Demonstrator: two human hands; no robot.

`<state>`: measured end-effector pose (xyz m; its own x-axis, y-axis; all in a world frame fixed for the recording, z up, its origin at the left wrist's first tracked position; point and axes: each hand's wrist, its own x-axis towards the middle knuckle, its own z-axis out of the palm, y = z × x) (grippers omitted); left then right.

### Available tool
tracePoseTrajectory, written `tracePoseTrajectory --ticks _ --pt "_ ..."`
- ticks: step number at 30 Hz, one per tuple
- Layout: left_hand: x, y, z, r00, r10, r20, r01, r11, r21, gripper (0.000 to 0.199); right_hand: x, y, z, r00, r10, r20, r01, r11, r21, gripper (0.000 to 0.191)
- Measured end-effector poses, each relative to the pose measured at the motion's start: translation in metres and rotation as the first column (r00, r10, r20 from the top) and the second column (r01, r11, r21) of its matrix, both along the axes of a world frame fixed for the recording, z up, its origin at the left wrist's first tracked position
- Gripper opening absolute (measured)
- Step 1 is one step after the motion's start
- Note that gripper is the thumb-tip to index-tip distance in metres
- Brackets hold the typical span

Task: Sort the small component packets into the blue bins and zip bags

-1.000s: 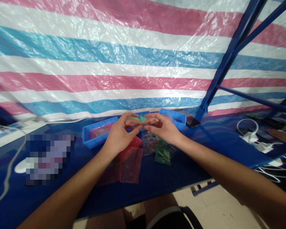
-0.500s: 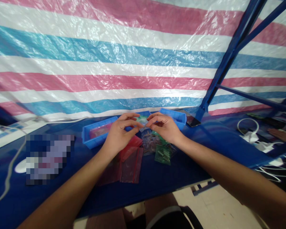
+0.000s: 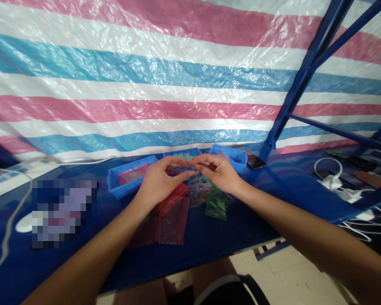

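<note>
My left hand (image 3: 158, 178) and my right hand (image 3: 221, 170) meet fingertip to fingertip above the blue table. Both are closed in a pinch around something small between them, too small and blurred to name. Beneath my fingers lies a pile of clear plastic bags (image 3: 199, 191) with small parts in them. A green zip bag (image 3: 216, 206) holding thin pieces lies below my right hand. Red zip bags (image 3: 174, 222) are spread out by my left wrist, partly under the forearm.
Behind my hands stand a left blue bin (image 3: 114, 187) with reddish bags, a middle blue bin (image 3: 193, 151) and a right blue bin (image 3: 242, 163). A phone (image 3: 257, 162) lies right of them. White cables and chargers (image 3: 332, 182) crowd the far right, near the blue metal frame (image 3: 292, 99).
My fingertips have come closer together, and the pale, clear bit that showed between them is now mostly hidden. The bags and bins stay where they were; the view shifts slightly.
</note>
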<state>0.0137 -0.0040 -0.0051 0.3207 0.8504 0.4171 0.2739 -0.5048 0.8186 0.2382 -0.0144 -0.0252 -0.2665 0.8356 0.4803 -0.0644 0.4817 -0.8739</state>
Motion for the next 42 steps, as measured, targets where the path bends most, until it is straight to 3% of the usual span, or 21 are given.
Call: tracePoseTrajectory --ticks 5,13,17,20,23,26,28,31,34,39,41,42 --pt "-0.001 0.003 -0.001 0.999 0.039 0.005 -0.039 0.999 0.003 0.046 -0.002 -0.004 0.005 0.999 0.041 -0.017 -0.042 0.999 -0.031 0.033" --pt "0.001 0.0 0.001 1.0 -0.011 0.004 0.011 1.0 -0.021 0.044 -0.001 -0.007 0.011 0.996 0.079 -0.045 -0.081 0.996 -0.041 0.037" --pt "-0.003 0.003 0.0 0.999 -0.023 -0.044 0.024 0.999 0.025 0.03 0.002 -0.002 0.007 1.0 -0.002 -0.014 0.002 1.0 -0.02 0.034" --pt "-0.004 0.005 0.001 0.999 -0.051 0.009 0.051 0.997 0.058 0.026 0.006 0.001 0.004 0.989 -0.131 0.066 0.124 0.987 0.101 0.024" --pt "-0.004 0.005 0.004 0.997 -0.07 0.034 0.069 0.996 0.052 0.026 0.008 0.001 0.004 0.986 -0.124 0.108 0.1 0.973 0.208 0.019" --pt "-0.003 0.004 0.003 0.996 -0.078 0.044 0.077 0.997 0.007 0.03 0.009 0.001 0.007 0.988 -0.07 0.138 0.045 0.984 0.173 0.022" --pt "-0.003 0.005 0.002 0.996 -0.067 0.055 0.068 0.998 -0.013 0.035 0.013 0.002 0.011 0.976 -0.153 0.154 0.129 0.979 0.157 0.024" --pt "-0.004 0.007 0.0 0.999 -0.015 0.038 0.015 1.0 -0.01 0.041 0.032 0.008 0.018 0.886 -0.402 0.23 0.335 0.899 0.283 0.024" --pt "-0.006 0.008 0.0 1.0 0.019 -0.005 -0.019 1.0 0.025 0.04 0.063 0.019 0.022 0.688 -0.665 0.29 0.476 0.716 0.511 0.022" --pt "-0.007 0.009 -0.002 0.999 0.034 -0.016 -0.034 0.999 0.031 0.041 0.099 0.035 0.014 0.314 -0.843 0.436 0.555 0.536 0.636 0.025" --pt "-0.008 0.009 -0.004 0.999 0.04 -0.024 -0.039 0.998 0.047 0.04 0.099 0.034 0.013 0.271 -0.856 0.441 0.539 0.514 0.667 0.027" --pt "-0.008 0.01 -0.004 0.999 0.042 -0.029 -0.041 0.998 0.058 0.039 0.095 0.032 0.015 0.306 -0.845 0.438 0.505 0.534 0.678 0.027"
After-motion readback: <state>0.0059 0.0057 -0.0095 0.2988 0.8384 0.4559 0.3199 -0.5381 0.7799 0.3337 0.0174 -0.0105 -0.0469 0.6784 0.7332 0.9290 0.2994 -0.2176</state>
